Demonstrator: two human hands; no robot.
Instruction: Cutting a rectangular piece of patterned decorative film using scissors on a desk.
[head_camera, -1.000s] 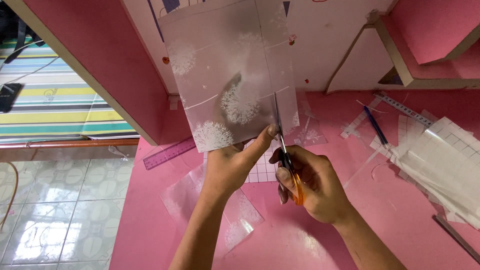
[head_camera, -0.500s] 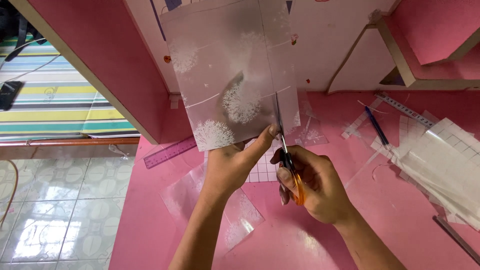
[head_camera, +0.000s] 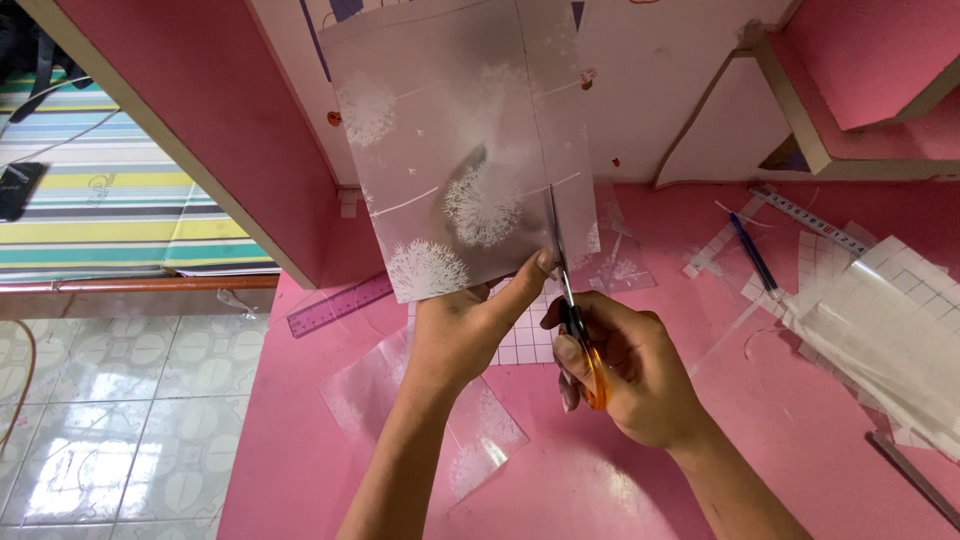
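My left hand (head_camera: 470, 325) holds up a clear plastic sheet (head_camera: 450, 150) printed with white dandelion shapes, thumb pressed on its lower edge. My right hand (head_camera: 625, 375) grips orange-handled scissors (head_camera: 572, 300). Their blades point upward and sit in the sheet's lower right part, along a faint vertical line. Both hands are over a pink desk (head_camera: 800, 440).
More clear sheets lie under my arms (head_camera: 480, 430) and in a stack at right (head_camera: 890, 330). A pink ruler (head_camera: 335, 305), a blue pen (head_camera: 752, 255), a clear ruler (head_camera: 810, 220) and a gridded mat (head_camera: 520, 340) lie on the desk. Tiled floor and a striped mat are at left.
The scissor blades have moved slightly further up into the sheet. Both hands stay in nearly the same place.
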